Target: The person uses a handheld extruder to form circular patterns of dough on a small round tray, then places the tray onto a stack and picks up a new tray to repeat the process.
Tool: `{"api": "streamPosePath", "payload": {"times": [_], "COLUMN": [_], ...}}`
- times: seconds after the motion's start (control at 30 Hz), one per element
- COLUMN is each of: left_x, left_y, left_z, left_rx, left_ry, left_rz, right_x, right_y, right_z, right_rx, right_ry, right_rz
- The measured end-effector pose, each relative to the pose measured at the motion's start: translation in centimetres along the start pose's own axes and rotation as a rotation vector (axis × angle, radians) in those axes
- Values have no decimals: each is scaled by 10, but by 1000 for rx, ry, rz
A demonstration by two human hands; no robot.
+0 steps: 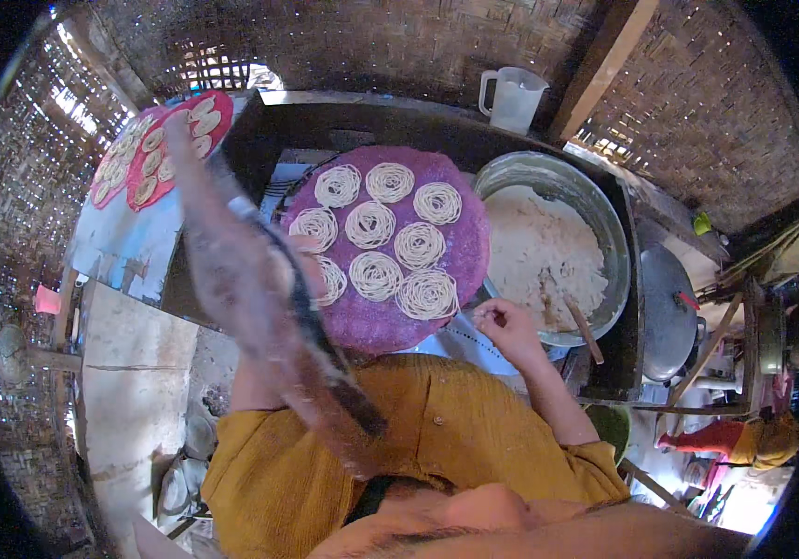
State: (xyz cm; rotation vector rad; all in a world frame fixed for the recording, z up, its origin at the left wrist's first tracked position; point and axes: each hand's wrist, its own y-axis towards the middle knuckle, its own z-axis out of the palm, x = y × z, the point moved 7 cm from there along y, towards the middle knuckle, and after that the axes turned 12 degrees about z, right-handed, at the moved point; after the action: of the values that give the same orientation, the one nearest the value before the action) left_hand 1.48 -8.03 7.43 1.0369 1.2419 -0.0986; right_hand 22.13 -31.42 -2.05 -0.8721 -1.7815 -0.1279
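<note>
A round purple mesh mat [389, 331] lies before me, bearing several flat nests of pale dough strands [369, 224]. My left hand [310, 265] shows only as fingers at the right edge of a long wooden tool [245, 279]. The tool is motion-blurred, slants across the left half of the view and hides the rest of that hand; the fingers seem to grip it. My right hand [511, 328] hovers by the mat's lower right edge, fingers curled with the thumb against them. Nothing plain shows between them. Beside it stands a wide metal basin [616, 216] of pale dough or batter.
A wooden stick [583, 328] leans in the basin. A plastic measuring jug [517, 100] stands on the back ledge. Red and pink mats [221, 105] with more nests lie at far left. To the right is a grey domed lid [666, 314]. Someone in red [707, 439] appears at far right.
</note>
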Motion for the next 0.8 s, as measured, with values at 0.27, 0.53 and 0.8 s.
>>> {"api": "streamPosePath", "payload": {"times": [0.27, 0.53, 0.8], "left_x": [-33, -38, -39], "left_y": [-39, -58, -61], "left_z": [-59, -70, -76], "left_rx": [-277, -359, -380], "left_ry": [8, 3, 0], "left_rz": [11, 0, 6], "right_x": [-10, 8, 18], "right_y": [10, 10, 4], "right_z": [20, 5, 12], "right_rx": [-124, -210, -274], "right_ry": [-115, -83, -280], "right_rz": [-22, -81, -170]}}
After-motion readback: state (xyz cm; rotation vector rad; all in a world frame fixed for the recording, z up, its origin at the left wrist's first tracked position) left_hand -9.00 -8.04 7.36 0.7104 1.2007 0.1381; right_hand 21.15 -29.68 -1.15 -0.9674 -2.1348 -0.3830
